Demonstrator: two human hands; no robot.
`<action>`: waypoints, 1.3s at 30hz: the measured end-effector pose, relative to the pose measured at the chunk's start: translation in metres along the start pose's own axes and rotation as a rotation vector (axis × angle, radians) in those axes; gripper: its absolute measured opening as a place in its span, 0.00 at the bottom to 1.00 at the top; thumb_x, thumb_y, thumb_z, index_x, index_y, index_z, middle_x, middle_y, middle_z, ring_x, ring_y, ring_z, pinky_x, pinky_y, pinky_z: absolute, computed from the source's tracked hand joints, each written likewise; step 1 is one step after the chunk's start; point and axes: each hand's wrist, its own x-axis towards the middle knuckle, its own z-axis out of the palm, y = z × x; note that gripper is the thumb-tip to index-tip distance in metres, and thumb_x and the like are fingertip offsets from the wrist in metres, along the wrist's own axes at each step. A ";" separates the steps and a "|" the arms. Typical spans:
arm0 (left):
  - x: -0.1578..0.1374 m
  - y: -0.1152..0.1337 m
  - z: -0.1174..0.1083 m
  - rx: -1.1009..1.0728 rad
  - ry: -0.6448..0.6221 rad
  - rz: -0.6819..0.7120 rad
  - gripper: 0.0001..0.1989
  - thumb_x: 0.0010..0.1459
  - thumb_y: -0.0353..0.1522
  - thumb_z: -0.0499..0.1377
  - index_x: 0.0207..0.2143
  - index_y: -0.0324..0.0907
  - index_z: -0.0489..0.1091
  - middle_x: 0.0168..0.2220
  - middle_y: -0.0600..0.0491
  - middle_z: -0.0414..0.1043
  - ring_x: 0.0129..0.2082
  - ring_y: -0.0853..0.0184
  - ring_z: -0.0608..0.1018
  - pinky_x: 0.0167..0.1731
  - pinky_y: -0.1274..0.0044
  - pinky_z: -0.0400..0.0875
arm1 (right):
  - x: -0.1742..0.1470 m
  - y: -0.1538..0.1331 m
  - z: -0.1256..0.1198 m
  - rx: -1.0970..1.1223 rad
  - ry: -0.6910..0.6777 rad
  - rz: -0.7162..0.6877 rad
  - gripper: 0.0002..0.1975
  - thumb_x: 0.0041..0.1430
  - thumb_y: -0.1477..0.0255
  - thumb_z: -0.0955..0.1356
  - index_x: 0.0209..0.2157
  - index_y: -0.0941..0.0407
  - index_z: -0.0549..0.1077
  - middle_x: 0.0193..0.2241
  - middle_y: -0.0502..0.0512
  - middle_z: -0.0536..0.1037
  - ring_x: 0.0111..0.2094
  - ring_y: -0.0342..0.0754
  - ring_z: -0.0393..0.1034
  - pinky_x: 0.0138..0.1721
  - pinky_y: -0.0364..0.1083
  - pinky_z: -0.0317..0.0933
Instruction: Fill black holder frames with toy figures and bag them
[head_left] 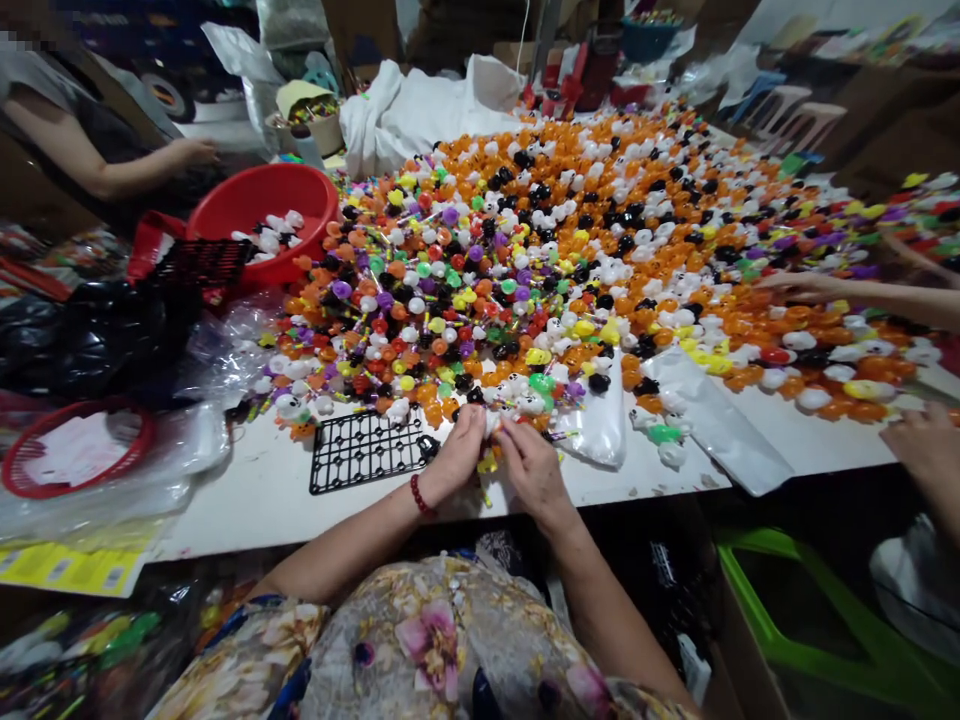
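My left hand (459, 450) and my right hand (527, 455) meet at the table's front edge, fingers pinched together. Between the fingertips is a small white plastic toy piece (491, 422), mostly covered by them. Beside my left hand lies a black plastic grid tray (364, 455), with a small black piece (427, 447) at its right end. Just beyond both hands spreads a large pile of small toy pieces (480, 300) in orange, white, black, purple, green and yellow. Under my hands a small yellow piece (487, 465) shows.
A red basin (262, 190) with white and black pieces stands at the left, near a red basket (79, 450) holding paper. Clear plastic bags (716, 420) lie at the right. A co-worker's hand (806, 288) reaches into the pile from the right; another person's arm (112, 175) is at the far left.
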 end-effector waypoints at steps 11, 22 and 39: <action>0.102 0.028 -0.036 1.130 -0.140 0.192 0.17 0.61 0.23 0.49 0.48 0.41 0.70 0.51 0.45 0.70 0.45 0.61 0.78 0.43 0.73 0.71 | 0.060 0.029 -0.012 -0.497 -0.078 -0.030 0.11 0.64 0.72 0.64 0.42 0.55 0.77 0.42 0.63 0.76 0.47 0.60 0.61 0.52 0.60 0.52; 0.114 0.029 -0.036 0.902 -0.001 0.253 0.17 0.65 0.32 0.51 0.55 0.39 0.66 0.52 0.43 0.69 0.51 0.60 0.74 0.53 0.70 0.68 | 0.067 0.032 0.005 -0.439 -0.108 -0.021 0.16 0.66 0.74 0.60 0.50 0.57 0.75 0.39 0.62 0.77 0.41 0.55 0.66 0.47 0.53 0.59; 0.043 0.027 -0.045 0.430 -0.181 0.383 0.10 0.58 0.36 0.59 0.40 0.42 0.74 0.37 0.51 0.75 0.38 0.64 0.75 0.42 0.75 0.70 | 0.041 0.027 -0.019 -0.122 0.028 -0.279 0.19 0.68 0.63 0.59 0.46 0.51 0.79 0.33 0.58 0.80 0.35 0.54 0.75 0.37 0.53 0.73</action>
